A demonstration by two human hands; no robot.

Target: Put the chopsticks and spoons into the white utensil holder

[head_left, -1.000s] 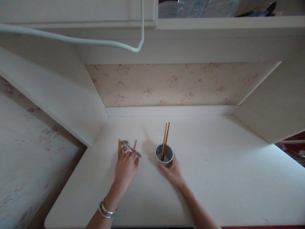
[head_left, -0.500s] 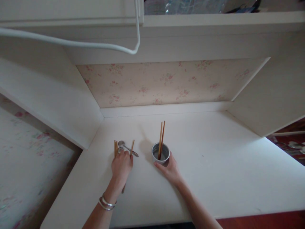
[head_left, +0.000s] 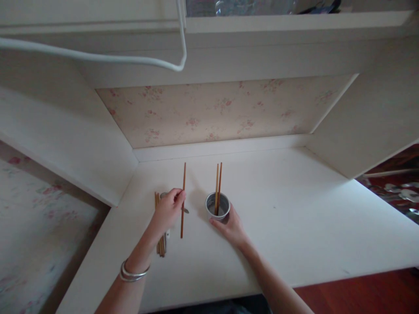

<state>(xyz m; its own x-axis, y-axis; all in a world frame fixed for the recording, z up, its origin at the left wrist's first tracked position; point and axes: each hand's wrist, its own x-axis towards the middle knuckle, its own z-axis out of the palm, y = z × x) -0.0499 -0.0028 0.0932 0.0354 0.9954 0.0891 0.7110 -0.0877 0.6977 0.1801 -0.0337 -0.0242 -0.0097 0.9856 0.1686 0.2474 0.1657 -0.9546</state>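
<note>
– What does the left hand (head_left: 168, 205) hold?
– Its fingers pinch one chopstick (head_left: 184, 179), left of the metal cup (head_left: 212, 216).
– And the right hand (head_left: 231, 229)?
– Its fingers grasp the cup's near right side on the surface (head_left: 278, 248); two chopsticks (head_left: 216, 183) lean inside.
– Any others?
– A chopstick bunch (head_left: 161, 249) lies partly hidden by the left hand.

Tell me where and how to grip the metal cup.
The metal cup is probably best gripped around its outer wall, from the near right, where the right hand is: the wall curves, and two chopsticks jut up from its open top.
</note>
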